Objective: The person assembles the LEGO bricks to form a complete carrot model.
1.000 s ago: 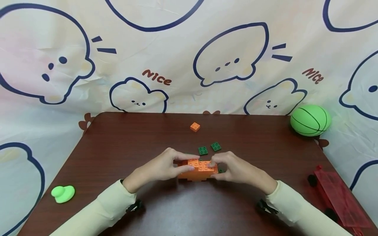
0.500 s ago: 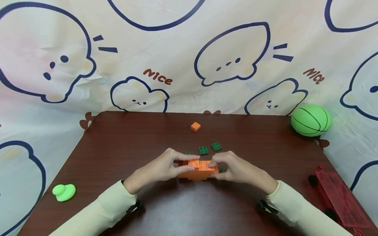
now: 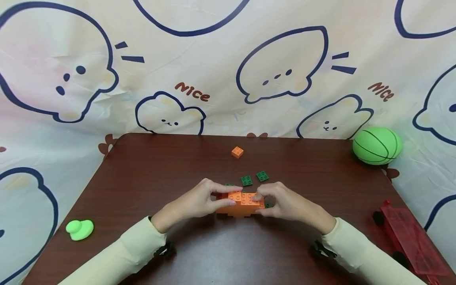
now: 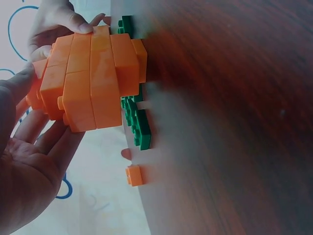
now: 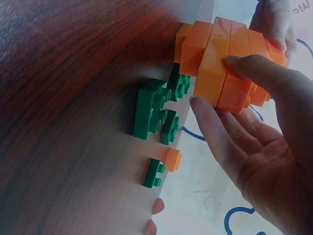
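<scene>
1. The orange block stack (image 3: pixel 241 211) sits between the two hands, studs upward, stepped so its lowest layers are narrower than those above. Whether its base touches the table (image 3: pixel 221 253) is hard to tell.
2. It looks like hard, smooth plastic: probably light, stiff and a little slick on the flat faces. The likely weak spots are the seams between bricks, which could part under a pull or twist.
3. The broad near and far sides seem the best hold, thumb against fingers across several layers; the studded top suits downward pressure.
4. The left hand (image 3: pixel 204 200) grips the stack's left end, thumb on the near side and forefinger stretched along the far side.
5. The right hand (image 3: pixel 283 202) grips the other end, thumb against the smooth near face, forefinger bent over the top.
6. Just beyond the hands lie a green brick (image 3: pixel 246 181) and another green brick (image 3: pixel 262 176); more green shows partly hidden behind the stack.
7. Farther beyond is a loose orange brick (image 3: pixel 237 152).
8. Well outward of the right hand are a green ball (image 3: pixel 377 145) and a red toy car (image 3: pixel 415 237); outward of the left, a light-green toy (image 3: pixel 80 230).
</scene>
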The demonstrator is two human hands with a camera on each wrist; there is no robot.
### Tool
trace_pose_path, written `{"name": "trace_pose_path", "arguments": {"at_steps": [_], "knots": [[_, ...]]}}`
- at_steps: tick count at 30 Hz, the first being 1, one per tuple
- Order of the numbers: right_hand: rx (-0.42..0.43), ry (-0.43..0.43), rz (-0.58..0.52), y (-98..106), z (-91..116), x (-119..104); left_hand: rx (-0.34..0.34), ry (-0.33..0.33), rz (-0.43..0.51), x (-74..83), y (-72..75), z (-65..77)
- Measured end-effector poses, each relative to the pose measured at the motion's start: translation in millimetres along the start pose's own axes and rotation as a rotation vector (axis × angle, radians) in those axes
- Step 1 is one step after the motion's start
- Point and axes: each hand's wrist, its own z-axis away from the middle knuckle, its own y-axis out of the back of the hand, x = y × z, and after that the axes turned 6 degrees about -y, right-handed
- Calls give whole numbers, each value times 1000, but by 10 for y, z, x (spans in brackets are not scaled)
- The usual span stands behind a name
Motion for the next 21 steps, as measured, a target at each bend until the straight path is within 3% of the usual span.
{"name": "trace_pose_path", "arguments": {"at_steps": [13, 21], "knots": [[-11, -29, -2, 24, 9, -15, 14, -59, -35, 5, -2, -25], [-29, -47, -5, 17, 21, -3, 3, 22, -102, 101, -18, -20]]}}
